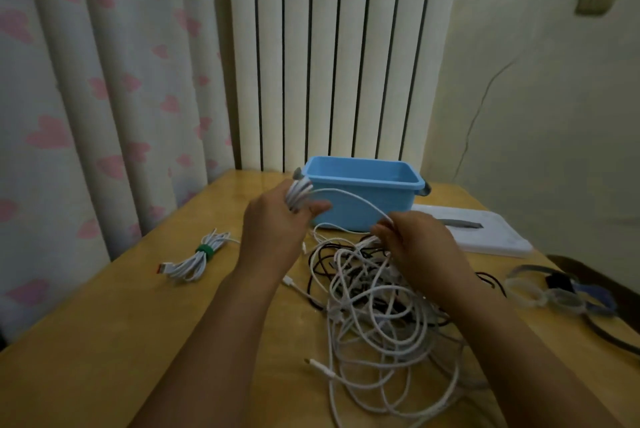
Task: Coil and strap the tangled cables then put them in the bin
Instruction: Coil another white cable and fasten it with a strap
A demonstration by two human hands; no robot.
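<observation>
Head view showed us our left hand (pixel 273 219) raised just in front of the blue bin (pixel 363 192), its fingers (pixel 318 207) curled round a small coil of white cable (pixel 298 193), while our right hand (pixel 415 240) pinched the same cable's loose run (pixel 349 193) above the tangled cables (pixel 377 296) heaped on the table (pixel 104 341). We saw that the bin stood at the far edge of the table with nothing visible inside, and one strapped cable (pixel 197 259) with a green strap (pixel 205 250) lay well apart to the left. We noted a white lid (pixel 485 233) beside the bin and spare straps (pixel 540 292) near the right edge.
</observation>
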